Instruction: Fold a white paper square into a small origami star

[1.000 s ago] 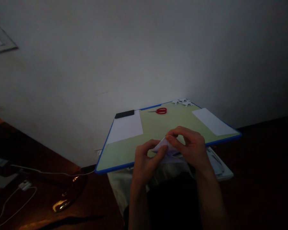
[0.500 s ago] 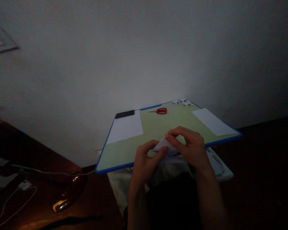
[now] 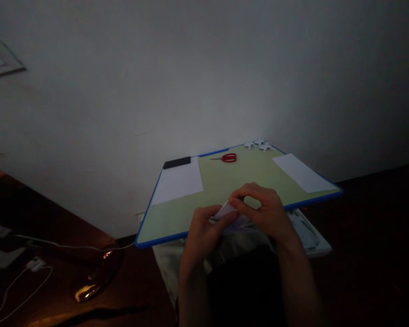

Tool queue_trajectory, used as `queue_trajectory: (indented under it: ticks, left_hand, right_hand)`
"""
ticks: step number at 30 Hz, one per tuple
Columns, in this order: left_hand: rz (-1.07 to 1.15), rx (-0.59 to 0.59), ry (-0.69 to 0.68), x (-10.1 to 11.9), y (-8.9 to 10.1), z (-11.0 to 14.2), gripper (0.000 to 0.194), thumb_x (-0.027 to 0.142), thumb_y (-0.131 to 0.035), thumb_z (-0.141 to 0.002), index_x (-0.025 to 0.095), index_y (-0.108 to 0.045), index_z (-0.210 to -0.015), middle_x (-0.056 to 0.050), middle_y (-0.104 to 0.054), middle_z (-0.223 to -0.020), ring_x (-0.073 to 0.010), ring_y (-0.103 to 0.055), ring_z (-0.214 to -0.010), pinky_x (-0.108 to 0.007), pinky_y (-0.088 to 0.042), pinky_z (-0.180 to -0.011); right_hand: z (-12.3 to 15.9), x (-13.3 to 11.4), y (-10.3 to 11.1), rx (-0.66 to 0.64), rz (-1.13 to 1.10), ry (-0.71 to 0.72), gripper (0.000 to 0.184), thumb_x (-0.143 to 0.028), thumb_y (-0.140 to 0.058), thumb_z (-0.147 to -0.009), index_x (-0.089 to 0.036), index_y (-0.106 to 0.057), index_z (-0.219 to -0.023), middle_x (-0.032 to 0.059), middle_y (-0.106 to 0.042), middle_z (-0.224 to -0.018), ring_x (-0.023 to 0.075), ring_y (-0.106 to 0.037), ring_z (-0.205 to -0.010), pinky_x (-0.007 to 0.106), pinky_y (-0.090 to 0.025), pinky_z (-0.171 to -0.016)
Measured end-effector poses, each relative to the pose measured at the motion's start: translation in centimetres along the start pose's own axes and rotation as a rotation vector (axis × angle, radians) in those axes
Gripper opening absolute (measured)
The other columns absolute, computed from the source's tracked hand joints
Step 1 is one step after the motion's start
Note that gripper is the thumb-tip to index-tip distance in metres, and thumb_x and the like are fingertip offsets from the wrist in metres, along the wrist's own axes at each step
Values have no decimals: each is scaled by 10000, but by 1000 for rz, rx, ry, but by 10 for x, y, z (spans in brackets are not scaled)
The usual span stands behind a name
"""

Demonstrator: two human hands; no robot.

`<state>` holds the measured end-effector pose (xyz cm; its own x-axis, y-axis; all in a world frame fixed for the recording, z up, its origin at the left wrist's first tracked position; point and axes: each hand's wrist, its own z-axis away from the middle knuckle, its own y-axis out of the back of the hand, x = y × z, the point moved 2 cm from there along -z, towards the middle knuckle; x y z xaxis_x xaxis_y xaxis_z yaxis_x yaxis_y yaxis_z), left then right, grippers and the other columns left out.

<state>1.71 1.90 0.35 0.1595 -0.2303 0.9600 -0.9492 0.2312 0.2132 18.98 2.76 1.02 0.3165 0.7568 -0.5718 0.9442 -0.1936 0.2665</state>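
Note:
A piece of folded white paper [image 3: 225, 210] is held between both hands over the front edge of the pale green table [image 3: 177, 219]. My left hand [image 3: 206, 231] pinches its left side, thumb on top. My right hand [image 3: 261, 206] grips its upper edge between thumb and fingertips. Part of the paper lies hidden behind the fingers, and its lower part is dim. Beyond the hands, scissors with red handles [image 3: 229, 158] rest on the table, blades to the left.
White sheets lie at the left [image 3: 179, 182] and right [image 3: 303, 173] of the table. A dark flat object [image 3: 177, 162] sits on the left sheet. Small folded paper pieces [image 3: 259, 145] are heaped at the back right, near the wall. A white cable [image 3: 88, 247] runs off the left corner.
Both hands and the paper have shifted slightly left and a little lower. The paper is tilted differently and less of its face shows. Things on the table stay put.

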Motion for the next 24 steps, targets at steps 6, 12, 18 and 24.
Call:
queue_trajectory:
  ticks: [6, 12, 18, 24]
  left_hand:
    - [-32, -46, -10, -3, 3, -2, 400, 496, -739, -891, 144, -766, -704, 5, -598, -642, -127, -466, -626, -249, -358, -608]
    - [-231, -30, -96, 1, 10, -1, 363, 474, -782, -863, 155, -758, -691, 11, -583, -620, -132, -475, -630, -259, -345, -612]
    - [-249, 10, -138, -1, 11, 0, 352, 432, -788, -876, 168, -727, -652, 22, -557, -598, -121, -453, -608, -258, -326, -589]
    - [82, 123, -112, -8, 17, -3, 271, 396, -874, -793, 167, -779, -686, -10, -669, -659, -140, -555, -634, -256, -405, -607]
  right_hand:
    - [1, 4, 0, -55, -23, 3, 80, -173, -731, -955, -224, -725, -894, -26, -754, -832, 152, -668, -784, 307, -478, -774]
    - [1, 4, -1, -181, -75, -10, 88, -197, -727, -967, -216, -734, -881, -25, -757, -808, 145, -677, -760, 296, -483, -779]
    - [0, 5, -3, -198, -157, -109, 74, -240, -745, -962, -219, -754, -891, -14, -769, -841, 150, -695, -789, 274, -509, -768]
    - [1, 10, 0, -181, -262, -176, 401, -574, -583, -1035, -242, -809, -1031, 40, -799, -951, 196, -728, -881, 310, -543, -805]
